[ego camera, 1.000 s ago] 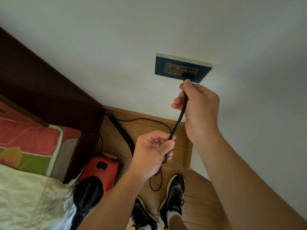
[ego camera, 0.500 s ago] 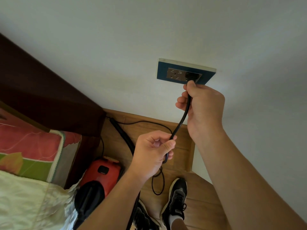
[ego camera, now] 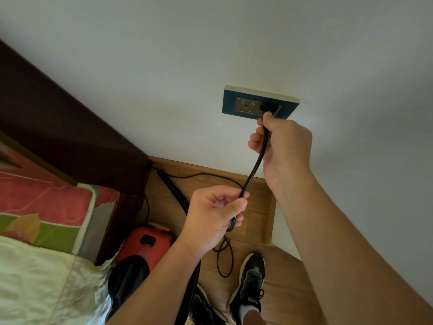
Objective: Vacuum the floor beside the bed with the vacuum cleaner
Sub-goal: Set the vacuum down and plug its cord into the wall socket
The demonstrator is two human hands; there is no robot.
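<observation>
two hands hold one black cord (ego camera: 254, 170). the right hand (ego camera: 283, 146) is up at about 1 o'clock in the view. its fingers are curled tight round the cord, just under the black plug (ego camera: 269, 107). the plug sits at the right end of the blue socket plate (ego camera: 232, 102) on the white wall (ego camera: 164, 78). it is hard to tell if the plug is pushed all the way in. the left hand (ego camera: 215, 216) is near the middle, a bit toward 6 o'clock. it pinches the cord lower down between its thumb and curled fingers. the cord runs between the two hands, then hangs from the left hand and makes a loop on the wood floor (ego camera: 257, 221) at 6 o'clock. the red and black vacuum cleaner (ego camera: 145, 245) sits on the floor at 7 o'clock, just beside the bed (ego camera: 42, 207). its black hose (ego camera: 173, 191) lies on the floor and reaches toward the wall. the bed, with a red and green cover and a pale blanket, fills 8 to 9 o'clock. the dark brown headboard (ego camera: 58, 127) is at 10 o'clock. two black shoes (ego camera: 251, 277) stand at 6 o'clock, near the vacuum cleaner.
</observation>
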